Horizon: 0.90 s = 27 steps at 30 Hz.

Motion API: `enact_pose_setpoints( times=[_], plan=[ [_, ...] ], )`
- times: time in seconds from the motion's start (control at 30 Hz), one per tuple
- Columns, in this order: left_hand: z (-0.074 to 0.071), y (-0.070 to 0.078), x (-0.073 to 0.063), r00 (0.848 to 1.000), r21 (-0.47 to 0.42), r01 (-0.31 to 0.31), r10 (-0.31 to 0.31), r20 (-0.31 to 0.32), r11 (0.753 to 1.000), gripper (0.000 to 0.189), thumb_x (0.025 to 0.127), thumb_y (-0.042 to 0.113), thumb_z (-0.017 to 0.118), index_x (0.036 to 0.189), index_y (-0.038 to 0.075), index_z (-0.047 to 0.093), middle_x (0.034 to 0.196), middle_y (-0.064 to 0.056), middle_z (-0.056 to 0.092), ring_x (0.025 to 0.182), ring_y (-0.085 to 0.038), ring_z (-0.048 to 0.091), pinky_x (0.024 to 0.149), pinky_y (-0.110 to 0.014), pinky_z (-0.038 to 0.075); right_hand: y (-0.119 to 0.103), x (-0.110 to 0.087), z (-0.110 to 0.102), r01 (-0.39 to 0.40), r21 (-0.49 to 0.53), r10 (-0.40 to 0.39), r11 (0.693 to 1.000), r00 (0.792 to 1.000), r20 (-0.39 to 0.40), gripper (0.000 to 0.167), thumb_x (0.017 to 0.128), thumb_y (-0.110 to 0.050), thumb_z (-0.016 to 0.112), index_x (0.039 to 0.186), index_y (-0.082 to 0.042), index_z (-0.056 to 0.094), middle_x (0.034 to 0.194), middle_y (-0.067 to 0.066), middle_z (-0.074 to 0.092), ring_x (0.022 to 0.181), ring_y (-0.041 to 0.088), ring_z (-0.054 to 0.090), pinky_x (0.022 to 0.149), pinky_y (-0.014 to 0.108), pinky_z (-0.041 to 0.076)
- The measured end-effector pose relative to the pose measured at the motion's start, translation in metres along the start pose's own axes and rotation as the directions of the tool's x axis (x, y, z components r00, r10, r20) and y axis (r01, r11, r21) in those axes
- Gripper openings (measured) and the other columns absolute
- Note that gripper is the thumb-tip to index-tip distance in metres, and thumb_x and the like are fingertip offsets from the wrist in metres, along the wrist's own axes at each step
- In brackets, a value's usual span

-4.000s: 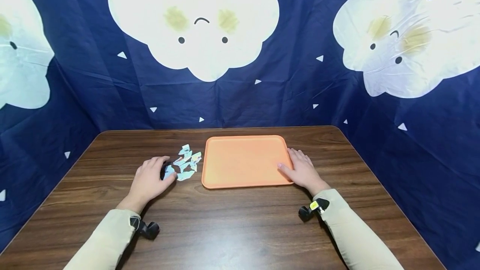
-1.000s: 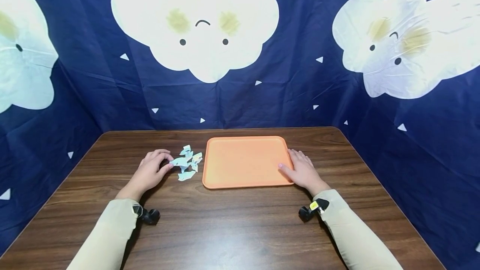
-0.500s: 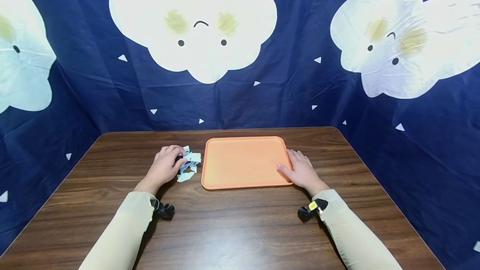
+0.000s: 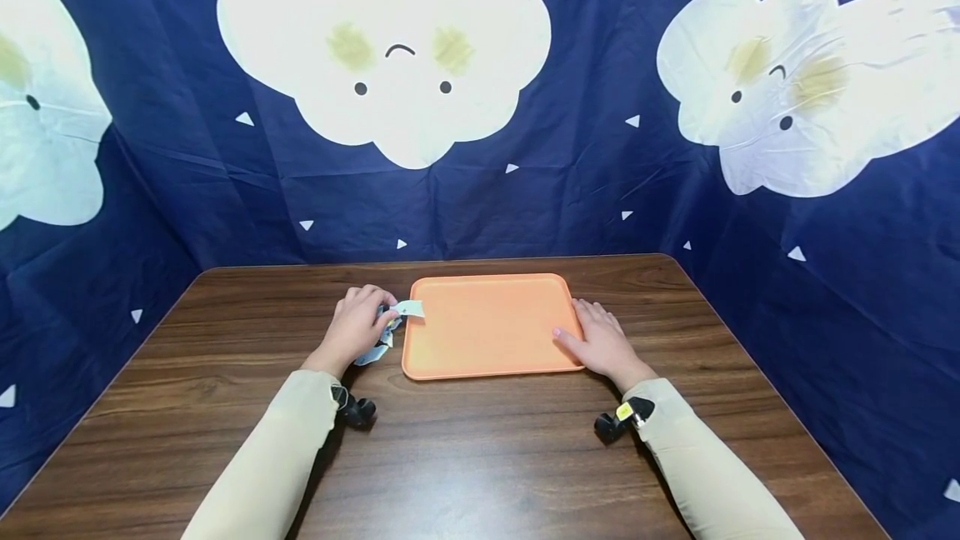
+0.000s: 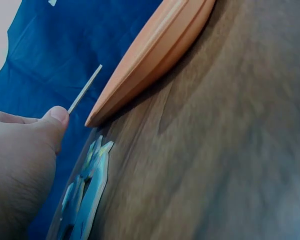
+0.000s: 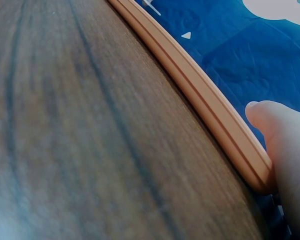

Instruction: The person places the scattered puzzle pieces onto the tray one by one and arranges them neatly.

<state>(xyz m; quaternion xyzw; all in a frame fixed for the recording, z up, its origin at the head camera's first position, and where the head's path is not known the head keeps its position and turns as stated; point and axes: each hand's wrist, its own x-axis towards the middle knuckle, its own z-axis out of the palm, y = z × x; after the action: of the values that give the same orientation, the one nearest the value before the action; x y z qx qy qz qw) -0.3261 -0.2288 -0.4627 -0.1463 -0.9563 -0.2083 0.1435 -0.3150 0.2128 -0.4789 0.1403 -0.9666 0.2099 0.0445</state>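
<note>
My left hand (image 4: 351, 329) pinches a flat, pale blue puzzle piece (image 4: 412, 308) between thumb and fingers; its free end reaches over the left rim of the orange tray (image 4: 487, 327). Seen edge-on in the left wrist view, the held piece is thin with a light-coloured edge, raised off the table. Below that hand lie several more blue puzzle pieces (image 5: 94, 185), heaped together and partly hidden by it in the head view. At the tray's right edge my right hand (image 4: 606, 346) holds the rim, thumb over the inside and fingers along the outer side.
Everything lies on a brown wood-grain table (image 4: 480, 457). Behind and beside it hangs a dark blue curtain (image 4: 585, 190) with white cloud prints. A small black camera (image 4: 358, 412) is strapped at each wrist.
My left hand has gone from the pile's left side rightward to the tray's left rim, carrying a puzzle piece picked from the pile. My right hand and the tray have stayed put.
</note>
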Motion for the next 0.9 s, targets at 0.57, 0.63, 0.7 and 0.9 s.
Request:
enact_pose_setpoints(
  times=[0.57,0.63,0.7,0.9],
  plan=[
    [0.014,0.022,0.030,0.997,0.043,0.031,-0.034,0.063,0.999,0.022,0.102,0.029,0.060,0.114,0.010,0.064,0.125,-0.011,0.059,0.122,-0.036,0.046,0.103,-0.061,0.034,0.000,0.000,0.000,0.003,0.003,-0.003,1.000,1.000,-0.005,0.088,0.098,-0.061,0.049,0.155,0.003,0.031,0.159,0.025,0.034,0.149,0.046,0.023,0.119,0.061,0.017],
    [0.016,0.025,0.033,0.997,0.049,0.032,-0.035,0.068,0.998,0.022,0.102,0.029,0.060,0.113,0.010,0.064,0.126,-0.011,0.058,0.123,-0.036,0.046,0.103,-0.060,0.035,0.000,0.000,0.000,0.004,0.003,-0.004,1.000,1.000,-0.005,0.088,0.098,-0.061,0.049,0.155,0.003,0.032,0.158,0.025,0.034,0.149,0.046,0.024,0.118,0.061,0.017],
    [0.018,0.028,0.036,0.998,0.051,0.025,-0.029,0.064,0.998,0.021,0.102,0.029,0.061,0.111,0.010,0.064,0.126,-0.011,0.057,0.123,-0.036,0.045,0.102,-0.060,0.035,0.000,0.000,-0.001,0.003,0.000,-0.003,1.000,1.000,-0.004,0.088,0.098,-0.061,0.049,0.155,0.003,0.031,0.158,0.025,0.034,0.148,0.046,0.024,0.118,0.061,0.017],
    [0.026,0.029,0.042,0.999,0.040,0.020,-0.022,0.035,0.999,0.019,0.100,0.026,0.064,0.108,0.009,0.066,0.124,-0.011,0.057,0.120,-0.036,0.045,0.099,-0.058,0.036,0.000,0.001,-0.001,0.001,-0.006,-0.001,1.000,1.000,-0.001,0.087,0.098,-0.059,0.050,0.156,0.003,0.031,0.159,0.025,0.033,0.149,0.045,0.024,0.119,0.061,0.017]
  ],
)
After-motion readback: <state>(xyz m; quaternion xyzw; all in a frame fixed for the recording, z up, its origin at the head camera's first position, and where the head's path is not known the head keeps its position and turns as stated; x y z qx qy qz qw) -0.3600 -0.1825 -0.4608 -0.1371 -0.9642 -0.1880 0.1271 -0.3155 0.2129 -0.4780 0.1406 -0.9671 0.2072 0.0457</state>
